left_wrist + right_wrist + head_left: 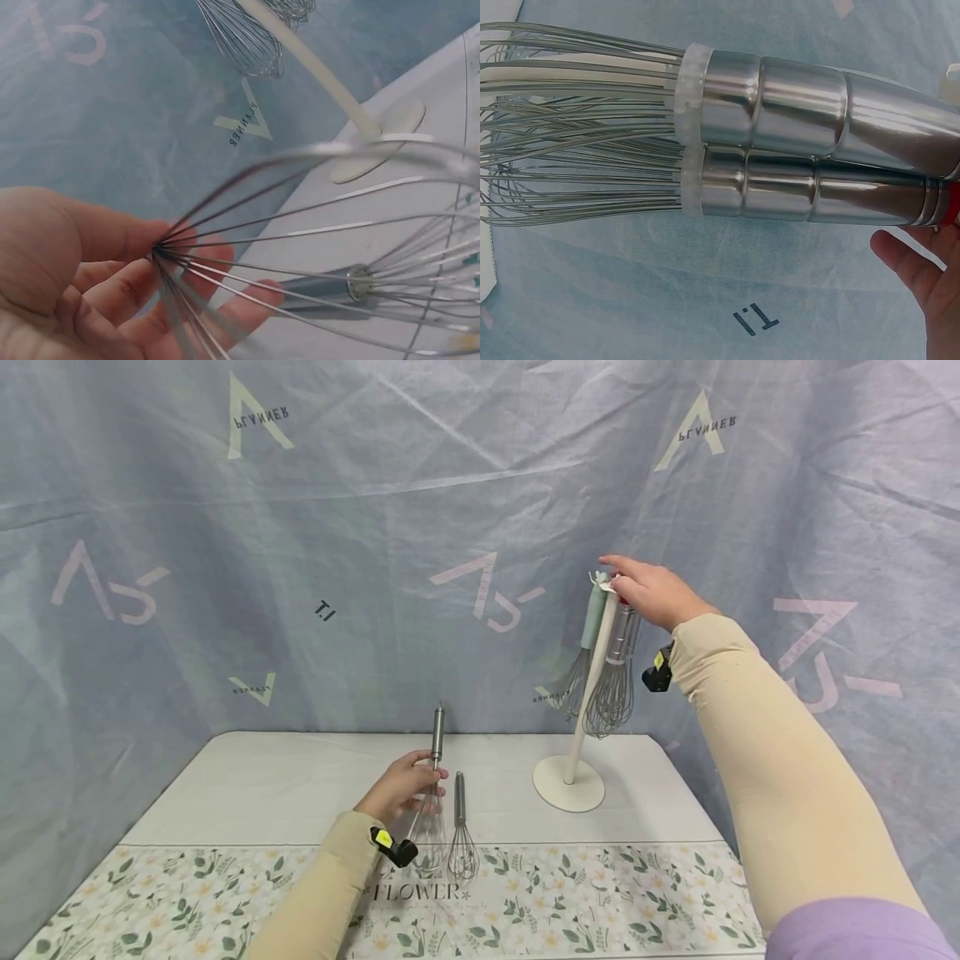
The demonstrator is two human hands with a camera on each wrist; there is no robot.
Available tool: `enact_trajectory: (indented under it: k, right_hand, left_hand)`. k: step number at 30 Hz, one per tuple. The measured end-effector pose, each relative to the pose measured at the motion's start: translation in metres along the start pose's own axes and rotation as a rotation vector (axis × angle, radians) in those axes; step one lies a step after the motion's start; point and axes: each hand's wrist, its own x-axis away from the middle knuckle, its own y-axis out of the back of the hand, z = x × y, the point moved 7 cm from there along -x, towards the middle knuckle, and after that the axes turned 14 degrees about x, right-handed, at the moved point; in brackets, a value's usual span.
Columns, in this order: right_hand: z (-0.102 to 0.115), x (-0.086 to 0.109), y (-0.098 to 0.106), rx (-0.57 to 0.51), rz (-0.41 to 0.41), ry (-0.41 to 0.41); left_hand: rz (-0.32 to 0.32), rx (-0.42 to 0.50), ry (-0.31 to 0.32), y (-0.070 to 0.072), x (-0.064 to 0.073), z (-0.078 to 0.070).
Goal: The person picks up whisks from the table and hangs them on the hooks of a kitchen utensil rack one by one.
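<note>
My left hand (405, 789) holds a steel wire whisk (438, 735) by the neck, where the wires gather, its handle pointing up and away. In the left wrist view the fingertips meet at this whisk's wires (300, 229). A smaller steel whisk (460, 797) lies on the table just right of that hand. My right hand (660, 593) is at the top of a cream whisk stand (568, 793), index finger stretched out over the hooks; its exact hold is hidden. Below it hang a green-handled whisk (593, 618) and two thick steel-handled whisks (802, 105) with a red part at one end.
The table has a white back part (300, 777) and a flowered cloth (225, 893) at the front. A grey-blue printed curtain (375, 568) stands behind and at both sides. The stand's round base sits toward the back right.
</note>
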Motion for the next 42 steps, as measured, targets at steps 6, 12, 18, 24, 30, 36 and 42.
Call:
enact_trajectory:
  k: [6,12,18,24,30,36,42]
  right_hand:
    - [0.0,0.0,0.0,-0.003,-0.013,-0.002]
    - [0.0,0.002,-0.001,-0.011,0.0,-0.008]
    - [0.0,0.002,-0.001,-0.01,-0.001,-0.003]
    - [0.0,0.003,-0.001,-0.012,-0.005,-0.005]
    - [0.0,0.003,-0.002,-0.008,-0.005,-0.004]
    - [0.001,0.004,-0.002,-0.007,-0.006,-0.008]
    - [0.001,0.004,-0.001,-0.009,-0.009,-0.012]
  left_hand:
    - [0.018,0.08,-0.037,-0.004,-0.002,-0.013]
    - [0.001,0.07,-0.072,-0.009,-0.002,-0.031]
    - [-0.007,0.069,-0.091,-0.02,-0.005,-0.05]
    - [0.027,0.058,-0.112,-0.034,-0.007,-0.07]
    - [0.059,0.007,-0.147,-0.046,-0.008,-0.088]
    - [0.047,-0.08,-0.155,-0.057,-0.007,-0.099]
    - [0.048,-0.127,-0.188,-0.068,-0.007,-0.111]
